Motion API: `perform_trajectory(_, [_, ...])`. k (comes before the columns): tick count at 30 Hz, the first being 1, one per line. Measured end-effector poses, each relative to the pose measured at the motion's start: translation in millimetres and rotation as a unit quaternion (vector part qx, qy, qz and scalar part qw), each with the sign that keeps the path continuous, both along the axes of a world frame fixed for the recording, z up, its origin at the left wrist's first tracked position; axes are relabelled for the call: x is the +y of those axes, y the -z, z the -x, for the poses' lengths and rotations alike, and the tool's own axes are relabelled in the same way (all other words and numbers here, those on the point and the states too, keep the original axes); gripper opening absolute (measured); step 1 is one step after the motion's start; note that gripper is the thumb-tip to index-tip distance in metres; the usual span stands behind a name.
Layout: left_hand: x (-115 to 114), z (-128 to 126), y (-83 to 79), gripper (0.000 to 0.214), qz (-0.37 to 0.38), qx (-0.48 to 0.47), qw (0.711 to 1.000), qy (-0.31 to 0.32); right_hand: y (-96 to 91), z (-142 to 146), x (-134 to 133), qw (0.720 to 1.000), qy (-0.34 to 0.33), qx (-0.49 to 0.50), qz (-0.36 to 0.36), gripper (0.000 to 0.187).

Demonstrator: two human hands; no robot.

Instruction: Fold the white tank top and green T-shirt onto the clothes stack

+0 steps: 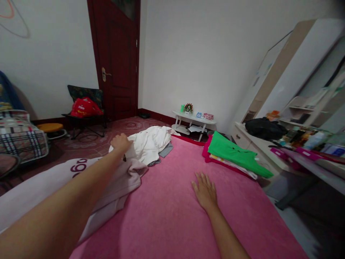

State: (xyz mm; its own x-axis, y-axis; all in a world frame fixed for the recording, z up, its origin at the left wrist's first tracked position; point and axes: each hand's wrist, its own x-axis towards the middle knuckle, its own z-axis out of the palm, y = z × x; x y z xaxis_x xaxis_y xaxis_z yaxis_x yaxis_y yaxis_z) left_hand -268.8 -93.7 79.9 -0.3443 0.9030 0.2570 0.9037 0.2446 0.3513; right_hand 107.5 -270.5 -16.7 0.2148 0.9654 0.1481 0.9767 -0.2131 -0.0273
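Note:
My left hand (121, 142) reaches forward over the clothes at the left, its fingers curled down onto a crumpled white garment (151, 142). Nearer to me, partly covered by my left forearm, spreads a pale pink top (54, 176) with dark purple letters. Grey cloth (166, 150) shows from under the white garment. My right hand (206, 190) lies flat on the pink bedspread (167, 212), fingers spread and holding nothing. Beyond it, to the right, a stack of folded clothes has a green garment (231, 149) on top.
A low white table (194, 117) with small ornaments stands against the back wall. At the right is a dresser (250, 144) with a black bag (265, 128) on it. A folding chair (86, 91) holding a red bag (85, 107) stands near the dark red door (118, 61).

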Motion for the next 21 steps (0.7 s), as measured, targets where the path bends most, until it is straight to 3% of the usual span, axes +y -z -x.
perform_trajectory(3, [5.2,19.2,3.0,0.046,0.033,0.001,0.999,0.0,1.3,-0.8,0.9,1.0,0.001,0.003,-0.002,0.057])
perform_trajectory(7, [5.1,18.1,-0.1,0.033,0.011,0.018,0.999,0.04,2.5,-2.1,1.4,1.0,-0.001,0.007,-0.008,0.057])
perform_trajectory(10, [0.4,-1.5,-12.7,0.031,-0.025,0.025,0.997,0.074,2.7,-2.4,1.4,1.0,-0.002,0.009,-0.01,0.056])
perform_trajectory(14, [-17.7,-58.3,-35.4,0.024,-0.07,0.028,0.979,0.19,3.2,-1.9,1.5,1.0,-0.004,0.009,-0.014,0.056])
perform_trajectory(17, [-52.3,-113.7,-44.0,0.021,-0.085,0.026,0.945,0.315,5.2,-2.8,2.0,1.0,-0.007,0.021,-0.021,0.056])
perform_trajectory(19, [-88.0,-147.5,-39.6,0.021,-0.082,0.025,0.911,0.405,7.8,-6.0,3.0,0.998,-0.015,0.049,-0.037,0.056])
perform_trajectory(20, [-108.7,-161.8,-33.9,0.021,-0.075,0.023,0.883,0.463,9.5,-8.9,3.6,0.995,-0.024,0.076,-0.053,0.056])
perform_trajectory(21, [-130.1,-174.1,-26.3,0.024,-0.068,0.009,0.823,0.564,11.2,-12.5,4.2,0.99,-0.031,0.117,-0.076,0.057])
